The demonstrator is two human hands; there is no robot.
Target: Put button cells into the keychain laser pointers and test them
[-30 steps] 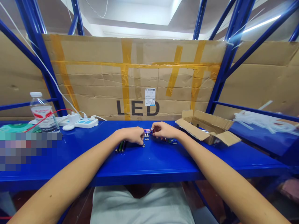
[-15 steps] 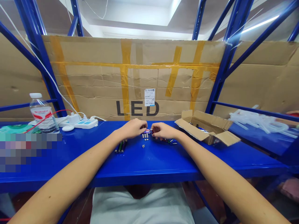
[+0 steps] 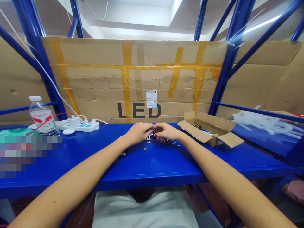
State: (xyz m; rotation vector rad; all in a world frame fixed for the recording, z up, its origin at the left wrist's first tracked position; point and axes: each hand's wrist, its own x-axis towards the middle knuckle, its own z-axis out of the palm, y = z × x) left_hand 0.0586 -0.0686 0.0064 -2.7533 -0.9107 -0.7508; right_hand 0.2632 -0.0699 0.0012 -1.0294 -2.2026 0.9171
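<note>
My left hand (image 3: 139,133) and my right hand (image 3: 166,131) meet over the middle of the blue table, fingers pinched together. Between their fingertips is a small shiny red and purple piece (image 3: 155,131), mostly covered, its kind unclear. My right fingers close on it; whatever the left fingertips grip is hidden. Just in front lie several small silver button-like discs (image 3: 148,139) in short rows, with a separate small silver piece (image 3: 145,148) nearer to me. Coloured carabiner-like clips (image 3: 174,143) rest beside my right hand. Dark tubes (image 3: 123,154) show only their ends beneath my left wrist.
An open cardboard box (image 3: 209,129) with small items inside stands at right. Clear plastic tubes (image 3: 268,123) lie beyond it. At left are a water bottle (image 3: 44,117), a white power strip (image 3: 84,126) and cables. A large cardboard panel (image 3: 104,91) backs the blue table (image 3: 156,167).
My left hand has moved slightly right and nearer, closing in on my right hand. It now covers most of the purple piece, and my left wrist hides most of the dark tubes.
</note>
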